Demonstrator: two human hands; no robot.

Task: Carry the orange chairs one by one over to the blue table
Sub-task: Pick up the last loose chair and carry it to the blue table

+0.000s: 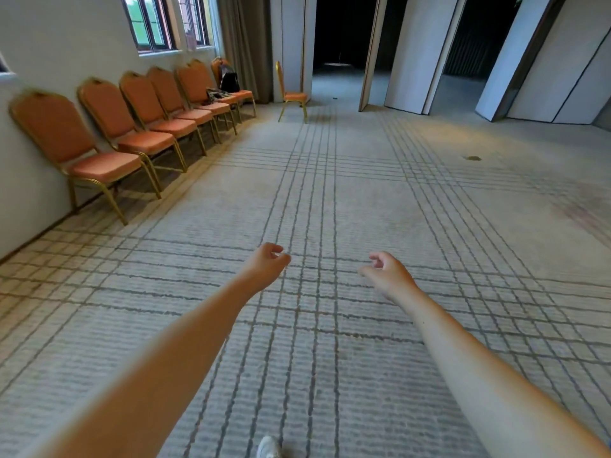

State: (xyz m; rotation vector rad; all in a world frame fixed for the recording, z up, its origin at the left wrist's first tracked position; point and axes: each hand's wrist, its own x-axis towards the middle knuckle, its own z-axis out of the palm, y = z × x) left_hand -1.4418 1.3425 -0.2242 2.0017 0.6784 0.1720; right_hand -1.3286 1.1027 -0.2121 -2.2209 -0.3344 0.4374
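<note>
Both arms are stretched out over the carpet [330, 193], left hand [266, 264] and right hand [386, 274] side by side with a gap between them. The fingers [276, 250] are loosely curled and holding nothing at all. The orange chairs [139, 127] sit in a row against the wall [49, 44] off to the left, well apart from either hand. One more chair [291, 94] stands alone by the dark doorway [340, 34] up ahead. A black bag [229, 81] rests on a far seat in the row.
</note>
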